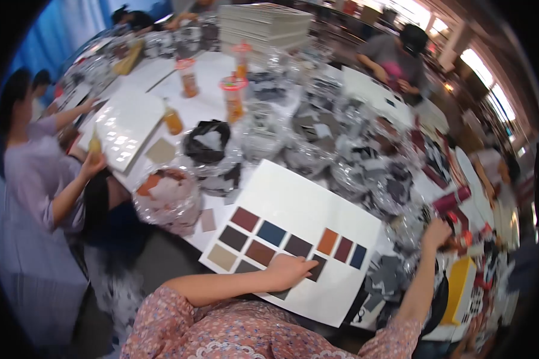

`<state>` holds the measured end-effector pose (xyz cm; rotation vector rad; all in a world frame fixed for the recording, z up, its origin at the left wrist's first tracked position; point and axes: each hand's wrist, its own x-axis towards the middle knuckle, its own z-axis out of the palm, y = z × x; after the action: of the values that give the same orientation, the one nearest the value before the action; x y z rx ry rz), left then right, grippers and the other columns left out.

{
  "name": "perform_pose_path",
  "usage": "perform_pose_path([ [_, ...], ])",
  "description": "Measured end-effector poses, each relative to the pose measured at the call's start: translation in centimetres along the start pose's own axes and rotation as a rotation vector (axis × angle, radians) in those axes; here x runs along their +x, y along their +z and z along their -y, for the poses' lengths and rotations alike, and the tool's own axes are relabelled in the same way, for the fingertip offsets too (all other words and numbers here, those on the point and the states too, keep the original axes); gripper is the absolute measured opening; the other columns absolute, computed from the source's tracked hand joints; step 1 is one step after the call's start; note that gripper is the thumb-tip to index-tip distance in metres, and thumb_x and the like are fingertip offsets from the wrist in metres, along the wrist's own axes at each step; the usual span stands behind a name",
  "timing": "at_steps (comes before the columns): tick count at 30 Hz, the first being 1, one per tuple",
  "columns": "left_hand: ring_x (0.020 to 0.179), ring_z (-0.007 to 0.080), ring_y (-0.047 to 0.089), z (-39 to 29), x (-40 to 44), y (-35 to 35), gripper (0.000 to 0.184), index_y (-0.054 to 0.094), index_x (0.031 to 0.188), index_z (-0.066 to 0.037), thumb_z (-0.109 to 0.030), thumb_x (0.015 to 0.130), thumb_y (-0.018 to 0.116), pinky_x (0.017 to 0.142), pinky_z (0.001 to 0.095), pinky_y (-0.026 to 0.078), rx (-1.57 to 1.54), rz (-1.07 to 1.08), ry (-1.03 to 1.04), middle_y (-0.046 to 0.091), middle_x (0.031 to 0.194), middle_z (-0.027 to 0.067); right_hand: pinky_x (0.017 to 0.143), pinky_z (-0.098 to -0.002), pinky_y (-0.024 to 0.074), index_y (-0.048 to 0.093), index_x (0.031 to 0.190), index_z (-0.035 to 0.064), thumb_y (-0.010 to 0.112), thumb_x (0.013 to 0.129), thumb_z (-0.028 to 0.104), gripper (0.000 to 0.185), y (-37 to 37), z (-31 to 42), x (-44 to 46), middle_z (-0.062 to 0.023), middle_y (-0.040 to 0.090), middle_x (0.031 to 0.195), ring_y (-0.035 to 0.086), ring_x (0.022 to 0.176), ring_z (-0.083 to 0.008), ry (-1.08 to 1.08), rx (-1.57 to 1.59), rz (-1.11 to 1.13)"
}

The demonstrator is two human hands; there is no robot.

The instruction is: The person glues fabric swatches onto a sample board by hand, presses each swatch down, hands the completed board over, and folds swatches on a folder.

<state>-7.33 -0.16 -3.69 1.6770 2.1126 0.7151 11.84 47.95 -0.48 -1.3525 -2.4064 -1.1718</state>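
A white board [293, 206] lies tilted across the near table edge in front of me, bearing rows of square colour swatches. My left hand [290, 272] rests on it, index finger stretched onto a dark swatch [317, 267] and the other fingers partly folded. Nearby on the board are a blue swatch [271, 233], an orange swatch [327, 242] and a beige swatch [221, 257]. Out to the right, my right hand [437, 232] is closed among small items, close below a dark red roll [452, 199]. Whatever its fingers hold is hidden.
Clear plastic bags of swatches [167, 194] crowd the table. Orange drink cups [233, 99], a small yellow bottle [172, 121] and a stack of boards [263, 27] stand farther back. A person [39, 173] at left holds another bottle. Another person [395, 57] works opposite.
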Motion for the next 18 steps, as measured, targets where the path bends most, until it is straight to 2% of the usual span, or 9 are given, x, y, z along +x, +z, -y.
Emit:
perform_pose_path([
  [2, 0.077, 0.033, 0.065, 0.7, 0.1, -0.7, 0.037, 0.056, 0.121, -0.012, -0.029, 0.089, 0.062, 0.064, 0.0435, 0.051, -0.207, 0.006, -0.001, 0.066, 0.086, 0.0126, 0.075, -0.0457, 0.0435, 0.065, 0.092, 0.0096, 0.054, 0.089, 0.02, 0.016, -1.7, -0.5, -1.0, -0.0078, 0.066, 0.088, 0.062, 0.087, -0.0286, 0.027, 0.154, -0.07],
  [3, 0.083, 0.034, 0.065, 0.9, 0.5, -2.8, 0.041, 0.054, 0.126, -0.013, -0.03, 0.09, 0.061, 0.07, 0.0439, 0.051, -0.317, 0.098, -0.085, 0.066, 0.092, 0.0132, 0.079, -0.0458, 0.0447, 0.065, 0.101, 0.004, 0.053, 0.092, 0.02, 0.022, -4.4, -0.4, -1.8, -0.0131, 0.067, 0.096, 0.061, 0.092, -0.0339, 0.118, 0.36, -0.03],
  [5, 0.085, 0.0313, 0.065, 3.6, 1.6, -3.9, 0.036, 0.057, 0.121, -0.012, -0.03, 0.089, 0.061, 0.075, 0.0419, 0.051, -0.267, -0.139, -0.092, 0.067, 0.095, 0.0121, 0.084, -0.04, 0.0455, 0.061, 0.112, -0.0018, 0.05, 0.097, 0.02, 0.028, -2.9, -1.3, -3.6, -0.0163, 0.067, 0.1, 0.061, 0.093, -0.0325, 0.21, 0.895, -0.045],
  [7, 0.074, 0.0259, 0.064, 7.3, 3.3, -7.3, 0.031, 0.061, 0.116, -0.012, -0.027, 0.089, 0.064, 0.068, 0.0371, 0.051, -0.254, -0.32, -0.177, 0.066, 0.087, 0.0105, 0.079, -0.0349, 0.0453, 0.058, 0.105, -0.0067, 0.051, 0.099, 0.019, 0.027, -2.9, -1.5, -6.9, -0.0151, 0.063, 0.091, 0.059, 0.085, -0.0259, 0.205, 1.319, -0.118],
  [9, 0.076, 0.0283, 0.064, 12.1, 5.7, -10.6, 0.016, 0.067, 0.1, -0.011, -0.021, 0.088, 0.062, 0.068, 0.0393, 0.05, -0.177, -0.605, -0.229, 0.066, 0.083, 0.0115, 0.078, -0.0309, 0.0447, 0.057, 0.107, -0.0068, 0.05, 0.099, 0.018, 0.027, -5.9, -1.4, -11.0, -0.0122, 0.061, 0.09, 0.053, 0.082, -0.0167, 0.199, 1.289, -0.028],
  [11, 0.083, 0.0329, 0.063, 16.1, 7.5, -14.5, 0.013, 0.067, 0.095, -0.009, -0.017, 0.087, 0.061, 0.07, 0.0413, 0.049, 0.004, -0.716, -0.324, 0.065, 0.087, 0.0121, 0.075, -0.0299, 0.0453, 0.057, 0.103, -0.0064, 0.05, 0.1, 0.017, 0.025, -8.8, 0.3, -14.8, -0.0079, 0.061, 0.089, 0.053, 0.08, -0.0141, 0.311, 1.46, -0.001],
  [12, 0.085, 0.0323, 0.063, 18.9, 8.8, -15.4, 0.012, 0.067, 0.094, -0.009, -0.017, 0.086, 0.062, 0.071, 0.042, 0.049, 0.072, -0.878, -0.254, 0.063, 0.088, 0.0126, 0.07, -0.0259, 0.0441, 0.058, 0.097, -0.0034, 0.051, 0.098, 0.013, 0.018, -10.3, 1.6, -16.3, -0.002, 0.059, 0.086, 0.051, 0.076, -0.0095, 0.395, 1.568, -0.015],
  [15, 0.083, 0.0338, 0.06, 21.3, 10.5, -18.7, 0.017, 0.067, 0.094, -0.011, -0.008, 0.077, 0.064, 0.071, 0.0437, 0.049, 0.383, -0.832, -0.21, 0.058, 0.089, 0.0134, 0.065, -0.0212, 0.0416, 0.056, 0.094, 0.0007, 0.053, 0.096, 0.008, 0.007, -10.4, 2.8, -20.9, 0.0009, 0.057, 0.082, 0.05, 0.074, -0.0056, 0.496, 1.721, 0.173],
  [18, 0.083, 0.0319, 0.061, 23.7, 12.6, -18.5, 0.01, 0.069, 0.082, -0.009, -0.007, 0.073, 0.065, 0.071, 0.0435, 0.049, 0.569, -0.772, -0.12, 0.058, 0.085, 0.0132, 0.063, -0.0196, 0.0402, 0.053, 0.094, 0.0024, 0.054, 0.094, 0.005, 0.003, -13.1, 4.9, -22.7, 0.0014, 0.056, 0.082, 0.05, 0.073, -0.0041, 0.539, 1.773, 0.311],
])
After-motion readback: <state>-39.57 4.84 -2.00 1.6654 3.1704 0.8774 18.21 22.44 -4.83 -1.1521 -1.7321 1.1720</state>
